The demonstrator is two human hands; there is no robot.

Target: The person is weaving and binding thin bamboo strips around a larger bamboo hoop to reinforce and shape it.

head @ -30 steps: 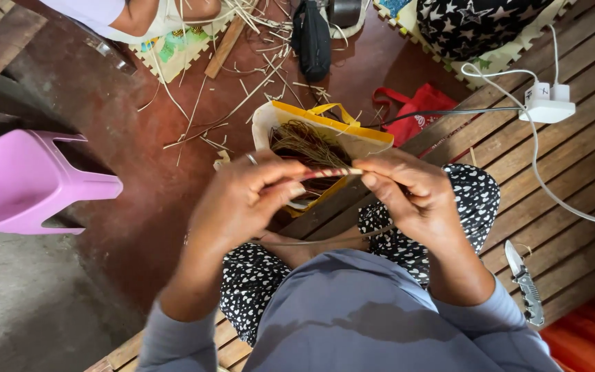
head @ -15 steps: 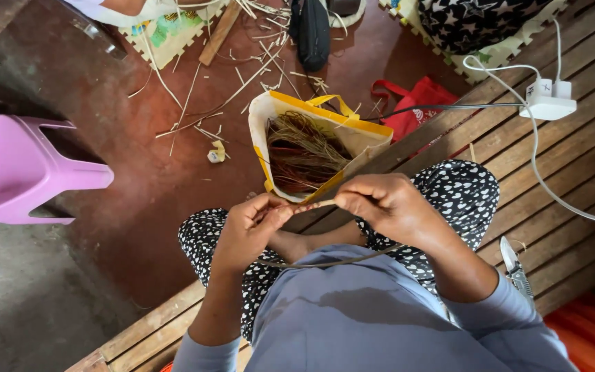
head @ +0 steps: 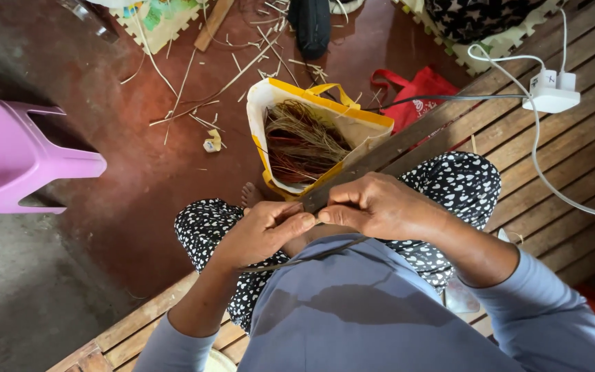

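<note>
Your fingers (head: 296, 222) are pinched together at the middle of the view, thumb and forefinger tips of both hands almost touching. Your left hand (head: 259, 234) and your right hand (head: 373, 205) are each closed on a thin dark strip of plant fibre (head: 304, 260), which trails down from the pinch and curves across the front of your grey-blue long-sleeved shirt (head: 352, 317). The fingertips hide the stretch of strip between them, so what they do to it there cannot be made out.

You sit on a bench of wooden slats (head: 518, 138), knees apart in black trousers with white spots (head: 463, 182). Just beyond your hands, on the dark red floor (head: 139, 172), stands an open yellow-and-white paper bag (head: 373, 122) holding a loose bundle of brown and reddish fibres (head: 301, 141). Pale slivers and offcuts of straw (head: 201, 110) lie scattered on the floor past the bag.

Judging by this, you are in the thick of the work: one strand is in hand, the bag looks well stocked, and the litter suggests some stripping is done. No finished piece shows.

To the left a lilac plastic stool (head: 15, 162) lies on its side. To the right a red cloth bag (head: 418, 93) rests by the bench, and a white plug adapter with a white cable (head: 552, 93) sits on the slats.
</note>
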